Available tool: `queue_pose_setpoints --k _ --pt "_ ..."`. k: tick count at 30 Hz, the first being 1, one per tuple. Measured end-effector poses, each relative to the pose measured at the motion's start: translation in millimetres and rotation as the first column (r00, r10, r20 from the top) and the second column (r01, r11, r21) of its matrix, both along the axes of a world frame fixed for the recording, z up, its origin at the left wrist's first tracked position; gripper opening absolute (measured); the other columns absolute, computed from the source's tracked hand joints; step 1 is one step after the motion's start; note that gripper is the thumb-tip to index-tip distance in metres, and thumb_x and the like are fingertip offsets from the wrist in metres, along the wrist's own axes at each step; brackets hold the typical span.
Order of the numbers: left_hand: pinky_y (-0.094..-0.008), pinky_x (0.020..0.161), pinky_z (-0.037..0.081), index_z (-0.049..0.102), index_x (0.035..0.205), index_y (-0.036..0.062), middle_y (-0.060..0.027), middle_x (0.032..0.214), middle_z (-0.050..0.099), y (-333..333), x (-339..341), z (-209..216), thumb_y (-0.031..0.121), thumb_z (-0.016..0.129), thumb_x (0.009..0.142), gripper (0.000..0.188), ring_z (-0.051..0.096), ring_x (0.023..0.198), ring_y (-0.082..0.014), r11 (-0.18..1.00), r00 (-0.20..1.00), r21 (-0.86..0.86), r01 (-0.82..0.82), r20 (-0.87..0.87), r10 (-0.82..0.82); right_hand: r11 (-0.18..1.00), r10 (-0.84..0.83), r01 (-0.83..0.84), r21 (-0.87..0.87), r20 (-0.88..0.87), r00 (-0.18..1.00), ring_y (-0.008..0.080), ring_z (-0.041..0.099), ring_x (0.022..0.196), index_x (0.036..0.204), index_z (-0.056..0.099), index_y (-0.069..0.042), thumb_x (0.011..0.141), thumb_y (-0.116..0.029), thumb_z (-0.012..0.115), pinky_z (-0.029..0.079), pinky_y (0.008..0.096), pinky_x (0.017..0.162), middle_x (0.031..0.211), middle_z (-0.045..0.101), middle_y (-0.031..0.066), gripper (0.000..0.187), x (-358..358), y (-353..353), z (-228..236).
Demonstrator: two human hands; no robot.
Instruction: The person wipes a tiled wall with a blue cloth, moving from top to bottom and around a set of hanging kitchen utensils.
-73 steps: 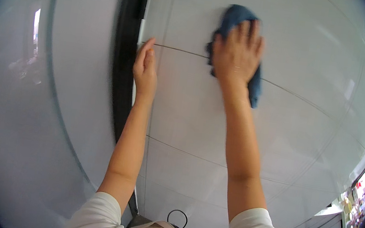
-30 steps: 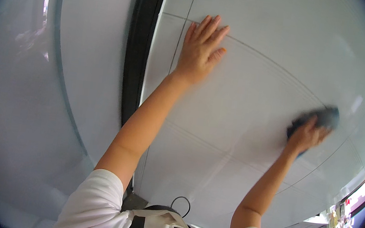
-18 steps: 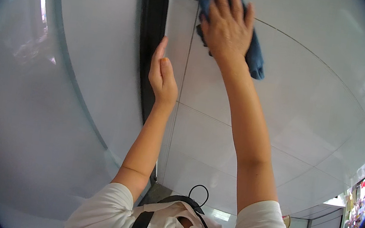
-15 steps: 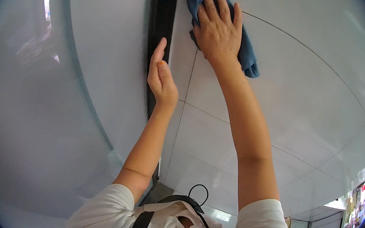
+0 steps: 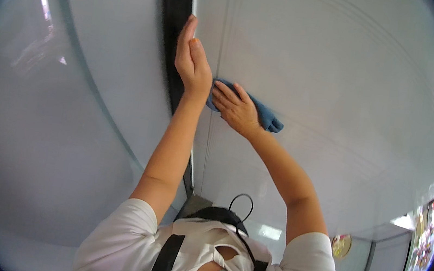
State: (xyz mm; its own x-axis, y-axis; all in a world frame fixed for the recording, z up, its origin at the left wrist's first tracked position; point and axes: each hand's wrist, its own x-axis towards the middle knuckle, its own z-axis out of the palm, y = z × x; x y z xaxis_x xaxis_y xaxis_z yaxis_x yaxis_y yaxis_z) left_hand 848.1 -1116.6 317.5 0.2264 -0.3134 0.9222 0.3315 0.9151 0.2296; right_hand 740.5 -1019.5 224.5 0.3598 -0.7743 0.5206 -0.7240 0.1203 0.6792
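My right hand presses a folded blue cloth against a glossy white panelled surface. Its fingers lie stretched over the cloth and point to the left. The cloth sticks out past the hand on both sides. Just left of it, my left hand is held edge-on with its fingers straight and close together, and nothing shows in it. That hand is at the black frame strip; whether its palm touches the strip cannot be made out.
Left of the black strip stands a large glossy pale panel with reflections on it. A thin black cable loops up near my chest. At the lower right are a round yellowish object and several colourful items.
My right hand has brought the blue cloth down towards me, and it is now close beside my left forearm. The left hand sits slightly higher in the view, still with straight fingers.
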Motion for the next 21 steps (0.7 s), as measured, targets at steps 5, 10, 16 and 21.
queue_pose_setpoints --k 5,10,16,21 --pt "-0.0446 0.105 0.028 0.049 0.123 -0.0025 -0.0187 0.131 0.046 0 -2 -32 0.016 0.042 0.093 0.036 0.038 0.126 -0.0349 0.91 0.926 -0.248 -0.333 0.096 0.365 0.96 -0.086 0.146 -0.238 0.245 0.966 0.0197 0.036 0.126 0.099 0.061 -0.017 0.063 -0.032 0.071 0.027 0.0473 0.099 0.12 0.051 -0.0014 0.04 -23 86 -12" --pt "-0.0467 0.107 0.021 0.044 0.128 -0.0017 -0.0205 0.139 0.036 -5 -11 -80 0.016 0.045 0.091 0.041 0.029 0.131 -0.036 0.906 0.901 -0.218 -0.362 0.169 0.4 0.504 -0.234 0.581 -0.639 0.546 0.804 0.04 0.029 0.128 0.122 0.046 0.009 0.074 -0.024 0.065 0.012 0.0515 0.11 0.133 0.04 0.0251 0.062 -89 183 -34" --pt "-0.0471 0.107 0.022 0.039 0.131 -0.0021 -0.0205 0.14 0.033 -34 -44 -95 0.016 0.042 0.092 0.043 0.029 0.131 -0.0372 0.955 0.949 -0.073 -0.287 0.115 0.294 0.078 0.085 0.507 -0.859 0.512 0.855 0.0415 0.027 0.13 0.126 0.037 0.014 0.087 -0.024 0.052 0.02 0.0458 0.108 0.135 0.034 0.0304 0.056 -130 209 8" --pt "-0.0474 0.107 0.023 0.039 0.131 -0.0005 -0.0206 0.14 0.034 -24 -53 -78 0.015 0.04 0.092 0.042 0.03 0.13 -0.0386 0.905 0.897 -0.119 -0.409 0.129 0.422 0.254 -0.007 0.329 -0.91 0.338 0.941 0.0407 0.029 0.129 0.111 0.054 0.008 0.084 -0.029 0.056 0.022 0.0495 0.104 0.128 0.046 0.0244 0.045 -102 159 93"
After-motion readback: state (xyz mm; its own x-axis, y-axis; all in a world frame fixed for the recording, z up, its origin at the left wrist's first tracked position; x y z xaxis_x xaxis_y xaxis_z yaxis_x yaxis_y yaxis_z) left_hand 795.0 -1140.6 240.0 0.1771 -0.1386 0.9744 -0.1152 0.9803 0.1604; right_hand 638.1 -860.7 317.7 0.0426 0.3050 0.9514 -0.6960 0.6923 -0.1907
